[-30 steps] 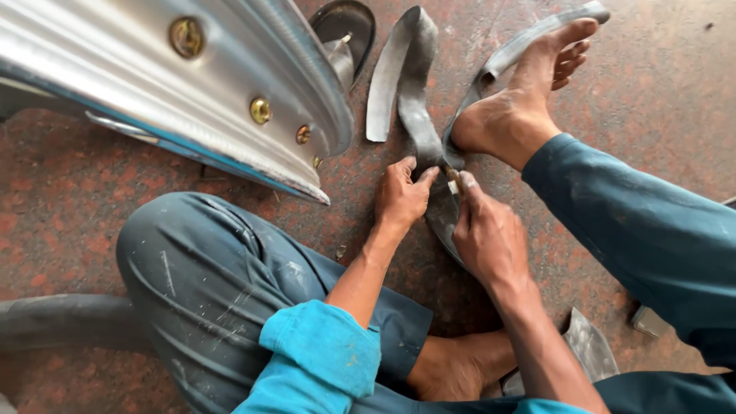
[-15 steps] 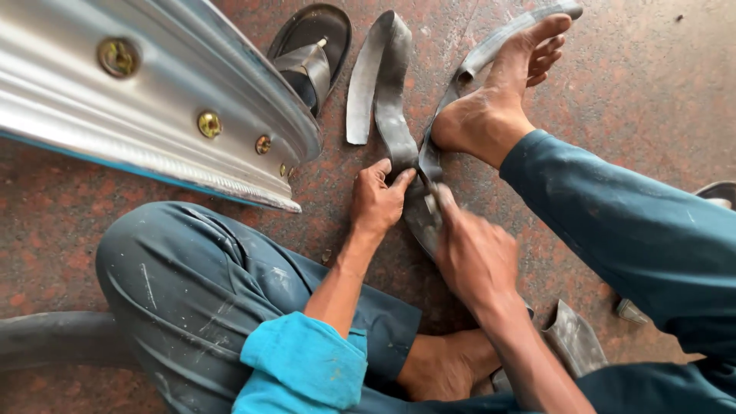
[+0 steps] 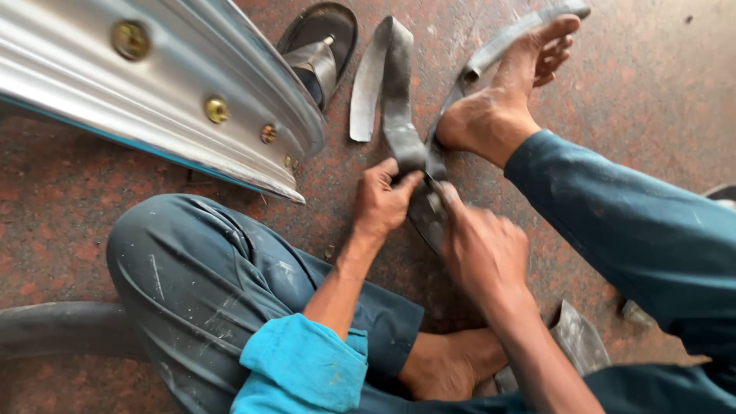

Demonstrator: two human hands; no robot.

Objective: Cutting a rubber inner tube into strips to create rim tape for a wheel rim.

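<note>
Seen from above, seated on a reddish speckled floor [image 3: 92,230] with legs in dark blue-grey trousers. Left hand [image 3: 381,201] closed, fingers pinching a flat grey rubber strip [image 3: 399,115] where it bends near the middle. Right hand [image 3: 481,249] blurred, curled over the same strip just below the left; closed around it, apparently, though whether a small tool sits between the fingers cannot be told. One end of the strip lying loose on the floor beyond the left hand; the other running away under a bare right foot [image 3: 510,100], pinned there by heel and sole. A shiny metal wheel rim [image 3: 153,92] with brass spoke nipples resting just to the left, a dark sandal [image 3: 322,46] beyond it, a black rubber tube [image 3: 54,330] at the lower left edge.

Judging by this, best done with the strip kept taut between foot and left hand, so the worked part lies flat and does not twist. Left pinch close to the working point for steadiness, yet with fingertips clear of the right hand's path. Short, controlled motions of the right hand, away from the pinning foot.
</note>
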